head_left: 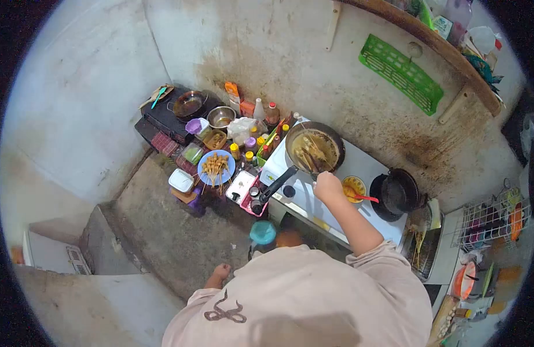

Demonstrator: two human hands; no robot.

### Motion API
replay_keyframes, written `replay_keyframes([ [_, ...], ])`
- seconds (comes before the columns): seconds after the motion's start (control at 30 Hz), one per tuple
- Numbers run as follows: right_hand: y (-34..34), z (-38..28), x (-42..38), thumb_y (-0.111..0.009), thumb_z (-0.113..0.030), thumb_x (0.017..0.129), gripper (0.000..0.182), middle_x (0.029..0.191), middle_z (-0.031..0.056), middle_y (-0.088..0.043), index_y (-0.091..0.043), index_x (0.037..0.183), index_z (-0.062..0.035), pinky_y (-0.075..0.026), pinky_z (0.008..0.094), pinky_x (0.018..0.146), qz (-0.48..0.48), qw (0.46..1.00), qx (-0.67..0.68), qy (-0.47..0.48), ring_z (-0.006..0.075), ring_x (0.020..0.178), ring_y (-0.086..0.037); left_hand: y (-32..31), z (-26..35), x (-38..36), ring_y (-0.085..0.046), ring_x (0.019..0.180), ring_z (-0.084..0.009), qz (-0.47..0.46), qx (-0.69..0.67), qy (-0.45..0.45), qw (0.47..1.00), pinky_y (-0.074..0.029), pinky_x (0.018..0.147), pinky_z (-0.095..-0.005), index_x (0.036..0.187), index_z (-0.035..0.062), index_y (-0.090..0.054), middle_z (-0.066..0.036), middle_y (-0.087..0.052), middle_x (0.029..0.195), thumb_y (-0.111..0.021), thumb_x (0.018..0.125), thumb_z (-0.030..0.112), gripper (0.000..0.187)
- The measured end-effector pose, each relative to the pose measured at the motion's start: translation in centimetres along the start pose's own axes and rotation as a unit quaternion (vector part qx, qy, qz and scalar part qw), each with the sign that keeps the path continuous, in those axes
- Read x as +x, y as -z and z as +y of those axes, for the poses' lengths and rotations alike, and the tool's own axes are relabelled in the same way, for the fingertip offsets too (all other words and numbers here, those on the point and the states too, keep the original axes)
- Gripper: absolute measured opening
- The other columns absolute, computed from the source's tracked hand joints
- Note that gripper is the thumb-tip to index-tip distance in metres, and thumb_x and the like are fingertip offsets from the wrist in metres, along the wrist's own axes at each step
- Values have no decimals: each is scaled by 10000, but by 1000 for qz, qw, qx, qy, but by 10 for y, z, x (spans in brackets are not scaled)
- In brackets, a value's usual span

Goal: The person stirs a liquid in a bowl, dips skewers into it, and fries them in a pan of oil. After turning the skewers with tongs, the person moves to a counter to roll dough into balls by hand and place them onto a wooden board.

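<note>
My right hand (329, 186) is closed around the handle of a thin dark utensil (314, 164), whose exact kind I cannot make out. Its far end reaches into a frying pan (340, 134) on the white stove. Pale, stick-like food (311, 151) lies in oil in that pan. Just right of my hand stands a yellow-patterned bowl (352, 181) of orange-yellow liquid with a red spoon (366, 198) in it. My left hand (222, 270) hangs low by my side, fingers curled, with nothing visible in them.
A blue plate (228, 169) of skewered food sits left of the stove (322, 202), among bottles and containers. The frying pan's black handle (278, 183) juts toward the front left. A dark pot (401, 191) stands on the stove's right. Below is a turquoise-lidded container (263, 232).
</note>
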State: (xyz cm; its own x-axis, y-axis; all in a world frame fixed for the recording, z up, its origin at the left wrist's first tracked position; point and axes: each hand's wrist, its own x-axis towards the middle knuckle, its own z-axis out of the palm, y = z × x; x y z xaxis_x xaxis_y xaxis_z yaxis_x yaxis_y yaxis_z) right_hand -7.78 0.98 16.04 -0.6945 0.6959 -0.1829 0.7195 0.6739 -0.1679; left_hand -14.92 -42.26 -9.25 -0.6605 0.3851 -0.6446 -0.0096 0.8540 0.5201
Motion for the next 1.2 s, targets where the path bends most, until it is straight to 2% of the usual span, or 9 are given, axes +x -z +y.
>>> replay_keyframes([
  [0.1,-6,4,4,-556,-272,696,326,699,179,-567,-560,681,54,-460,348,559,43,999,15,4,276,625,-571,-33,-64,47,-545,639,-180,21,-25,-39,999,-420,599,-310,815,28,-572,-109,-576,711,-504,709,293,293],
  [0.2,-3,26,21,-560,-288,702,350,620,136,-554,-548,660,59,-435,307,431,-87,962,238,-103,200,469,-540,1,-9,-1,-539,644,-180,4,-17,-15,1000,-419,605,-307,817,29,-570,-99,-574,717,-503,710,282,283],
  [0.3,-4,40,18,-570,-304,698,372,586,107,-527,-536,645,63,-381,266,347,-93,917,359,-144,136,368,-463,-1,-13,-2,-536,635,-180,-16,-16,3,1000,-419,601,-309,813,32,-572,-94,-575,716,-503,710,275,272],
  [0.43,-2,39,0,-557,-299,684,384,683,217,-555,-553,710,84,-447,363,579,80,990,105,-57,298,652,-566,-7,-13,-6,-552,679,-204,-6,-4,17,1000,-421,628,-315,834,41,-571,-105,-582,734,-493,716,283,280],
  [0.53,22,18,-18,-535,-282,700,350,851,236,-533,-561,786,56,-423,386,697,10,993,85,-85,328,808,-527,-16,-30,4,-556,728,-235,-6,37,-4,999,-420,657,-325,859,45,-564,-120,-582,762,-487,718,302,304],
  [0.83,7,7,-6,-550,-273,695,357,797,239,-540,-551,765,77,-419,380,715,-5,997,65,-47,340,820,-518,-13,-32,-2,-535,814,-268,-6,42,25,999,-406,697,-344,880,27,-551,-149,-563,857,-496,714,338,357],
  [0.93,-4,18,4,-560,-261,701,349,717,221,-550,-545,720,87,-448,360,538,60,993,98,-40,293,618,-563,-16,-41,-2,-536,811,-267,-4,33,8,999,-405,694,-346,895,25,-544,-147,-563,854,-493,721,336,360],
  [1.07,-21,53,27,-581,-322,687,395,468,90,-478,-523,635,66,-332,266,316,-110,883,433,-143,136,329,-414,-19,-45,-2,-538,804,-258,8,31,21,999,-407,688,-343,892,29,-545,-143,-565,844,-490,725,329,348],
  [1.2,-16,61,16,-576,-337,683,424,506,143,-501,-521,657,83,-394,300,379,-92,894,409,-156,191,391,-484,-14,-34,-15,-542,779,-246,5,-21,46,999,-410,675,-338,876,29,-549,-134,-568,822,-494,725,331,342],
])
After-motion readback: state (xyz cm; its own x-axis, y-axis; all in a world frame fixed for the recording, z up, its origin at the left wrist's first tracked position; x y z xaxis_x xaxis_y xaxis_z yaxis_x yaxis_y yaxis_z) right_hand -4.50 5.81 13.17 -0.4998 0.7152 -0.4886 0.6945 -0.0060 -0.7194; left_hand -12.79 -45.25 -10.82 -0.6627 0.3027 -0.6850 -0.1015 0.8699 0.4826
